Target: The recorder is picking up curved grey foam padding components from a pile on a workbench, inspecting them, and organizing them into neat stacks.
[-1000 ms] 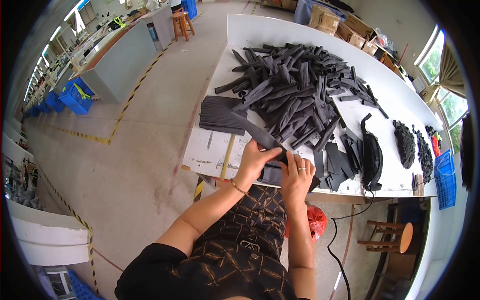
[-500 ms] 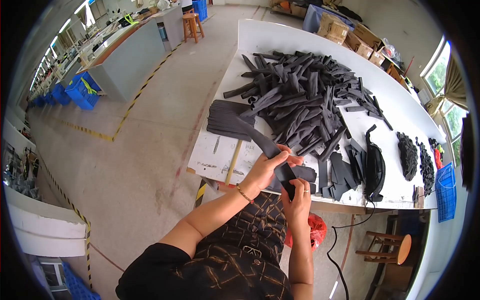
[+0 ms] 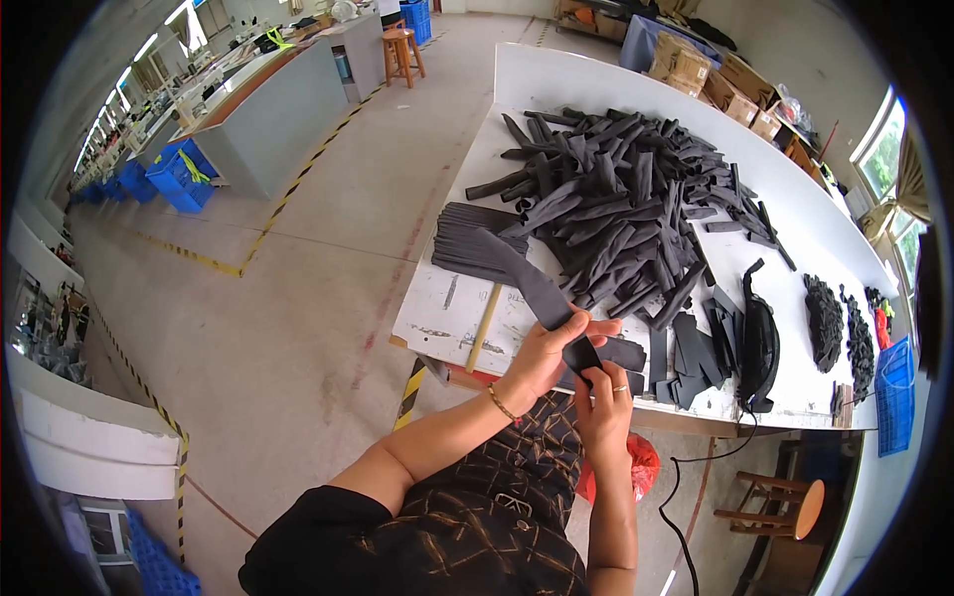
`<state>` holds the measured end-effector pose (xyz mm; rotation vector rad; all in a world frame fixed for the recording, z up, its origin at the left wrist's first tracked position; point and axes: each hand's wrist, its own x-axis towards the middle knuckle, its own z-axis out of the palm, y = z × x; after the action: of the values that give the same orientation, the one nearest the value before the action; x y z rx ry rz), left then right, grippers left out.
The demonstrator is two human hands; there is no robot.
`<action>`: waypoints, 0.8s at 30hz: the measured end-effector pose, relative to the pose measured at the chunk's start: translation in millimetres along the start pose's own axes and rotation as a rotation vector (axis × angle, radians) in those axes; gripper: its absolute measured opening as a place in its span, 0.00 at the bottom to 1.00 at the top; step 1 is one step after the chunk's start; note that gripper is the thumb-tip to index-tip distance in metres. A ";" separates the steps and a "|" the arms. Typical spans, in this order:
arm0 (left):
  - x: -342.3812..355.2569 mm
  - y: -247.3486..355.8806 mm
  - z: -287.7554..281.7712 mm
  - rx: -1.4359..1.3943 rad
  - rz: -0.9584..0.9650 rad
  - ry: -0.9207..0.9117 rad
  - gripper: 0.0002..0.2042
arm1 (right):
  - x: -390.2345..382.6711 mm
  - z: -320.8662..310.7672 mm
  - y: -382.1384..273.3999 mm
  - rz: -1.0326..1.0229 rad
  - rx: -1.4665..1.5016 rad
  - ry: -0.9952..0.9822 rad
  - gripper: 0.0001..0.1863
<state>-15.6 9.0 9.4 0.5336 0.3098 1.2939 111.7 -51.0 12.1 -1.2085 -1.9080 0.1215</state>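
Note:
A long dark grey fabric strip [image 3: 534, 285] slants across the front edge of the white table [image 3: 437, 320]. My left hand [image 3: 542, 360] is closed around its middle, thumb on top and some fingers partly stretched out. At the strip's lower end, my right hand [image 3: 604, 409] pinches it between thumb and fingers. The strip's far end lies over or just above a neat row of stacked dark strips [image 3: 475, 238]; whether they touch I cannot tell. Beyond my hands a large loose heap of similar strips [image 3: 636, 199] covers the table's middle.
Flat dark pieces [image 3: 696, 348] lie right of my hands, beside a curved black bundle [image 3: 760, 338]. Dark clusters [image 3: 823, 323] sit farther right. A yellowish stick [image 3: 484, 328] lies near the front edge. Below are a red bag [image 3: 641, 467], a black cable [image 3: 676, 497] and a wooden stool [image 3: 795, 509].
The whole scene has shifted slightly right and down in the picture. The strip's upper part now looks wider and more bent. Both hands keep hold of it.

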 end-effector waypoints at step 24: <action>2.1 10.0 16.1 -0.070 0.044 0.052 0.12 | 15.5 -18.1 9.5 -0.117 0.041 0.062 0.10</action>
<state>-15.1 9.6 28.5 0.4499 0.2960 1.3582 128.3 -40.1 28.3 -1.0595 -1.9082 0.0597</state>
